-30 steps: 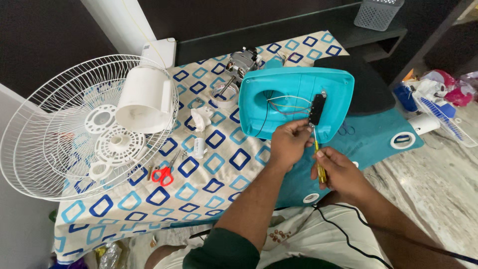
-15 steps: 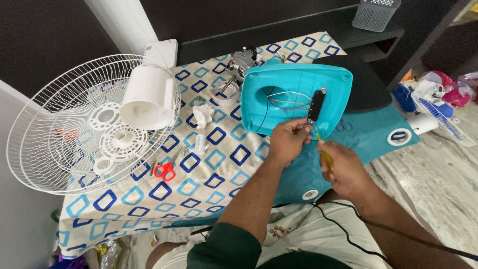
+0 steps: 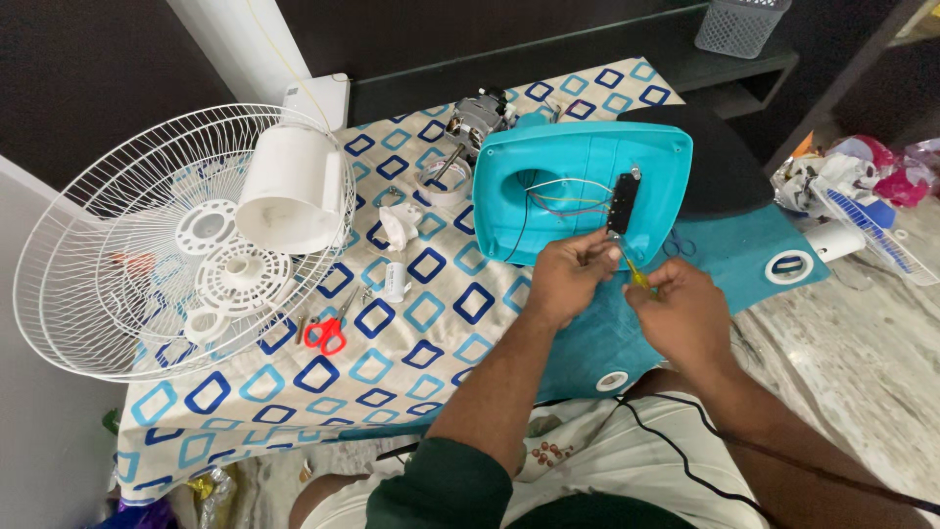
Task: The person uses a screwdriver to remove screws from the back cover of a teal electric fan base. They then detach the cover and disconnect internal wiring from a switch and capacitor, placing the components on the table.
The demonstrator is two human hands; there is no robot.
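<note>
Screwing at the black switch strip inside the teal fan cover

The teal cover (image 3: 578, 186) lies on the patterned table (image 3: 411, 372). Left hand (image 3: 568, 279) pinches at the switch strip (image 3: 621, 204); right hand (image 3: 685, 318) grips a yellow screwdriver (image 3: 634, 274), which likely needs steady turning.

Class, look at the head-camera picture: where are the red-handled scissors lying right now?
The red-handled scissors lie on the patterned tablecloth at left of centre, just beside the lower right rim of the white fan guard, well left of the left hand.
</note>
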